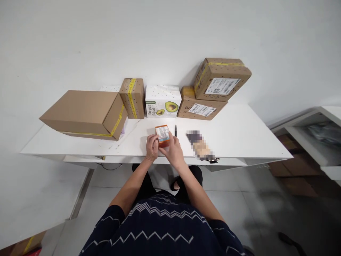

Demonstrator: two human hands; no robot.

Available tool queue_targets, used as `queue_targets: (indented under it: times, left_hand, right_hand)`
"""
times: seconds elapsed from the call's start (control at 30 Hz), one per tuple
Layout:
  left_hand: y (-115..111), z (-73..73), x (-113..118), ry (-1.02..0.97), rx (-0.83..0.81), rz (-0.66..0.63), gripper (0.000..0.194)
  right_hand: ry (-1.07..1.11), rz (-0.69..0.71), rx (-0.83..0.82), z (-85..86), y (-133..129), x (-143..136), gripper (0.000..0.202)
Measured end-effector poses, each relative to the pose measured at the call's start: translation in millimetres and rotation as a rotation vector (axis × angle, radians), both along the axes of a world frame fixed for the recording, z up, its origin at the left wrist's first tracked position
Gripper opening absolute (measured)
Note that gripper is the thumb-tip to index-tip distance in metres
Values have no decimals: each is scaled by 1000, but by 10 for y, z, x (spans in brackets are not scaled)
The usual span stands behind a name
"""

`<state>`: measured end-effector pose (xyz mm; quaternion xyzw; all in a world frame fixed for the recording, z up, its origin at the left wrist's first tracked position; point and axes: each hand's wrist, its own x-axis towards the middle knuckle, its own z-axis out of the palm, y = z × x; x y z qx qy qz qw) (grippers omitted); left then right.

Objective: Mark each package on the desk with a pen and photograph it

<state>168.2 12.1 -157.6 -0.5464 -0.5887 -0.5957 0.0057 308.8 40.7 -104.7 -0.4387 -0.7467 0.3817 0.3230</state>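
Orange box (163,136) is near the middle of the counter's (239,142) front edge, between the person's hands: the fingers of the left hand (152,148) and the right hand (174,150) are clamped on its opposite sides, partly covering it. A black pen (176,130) lies just beyond the right hand; a blurred-out item (200,145) lies near the front edge. Brown cartons (223,73) and a white box (163,93) crowd the back edge.

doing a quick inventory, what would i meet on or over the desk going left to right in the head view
Large cardboard box → upright cardboard box with yellow tape → left hand → small orange box → right hand → blurred-out flat item
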Motion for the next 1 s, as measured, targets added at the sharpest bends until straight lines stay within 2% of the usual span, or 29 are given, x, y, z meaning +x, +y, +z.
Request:
queue_targets:
  times: [0.1,0.2,0.37,0.5,0.63,0.77,0.87,1.0]
  left_hand:
    - [-11,-22,-6,-76,21,-52,39]
    - [-22,-39,-2,-146,32,-96,37]
    - [-18,-65,3,-280,21,-141,37]
    - [17,-104,-7,-426,15,-102,38]
    - [49,-131,-21,-501,-22,-63,40]
    - [49,-117,-26,-499,-52,-56,40]
    - [41,-90,-17,-495,-68,-52,41]
    - [42,-67,-6,-482,-98,-72,41]
  right_hand:
    - [-198,-76,141,-43,-48,-241,70]
    - [-290,-136,249,-146,29,-285,61]
    - [-219,-124,348,-254,176,-177,58]
    - [-107,-120,375,-167,255,-39,58]
    - [-54,-174,420,26,407,145,59]
    - [-55,-262,420,144,693,422,62]
    - [-93,-318,455,141,1019,735,64]
    - [-154,-273,433,37,1542,1193,56]
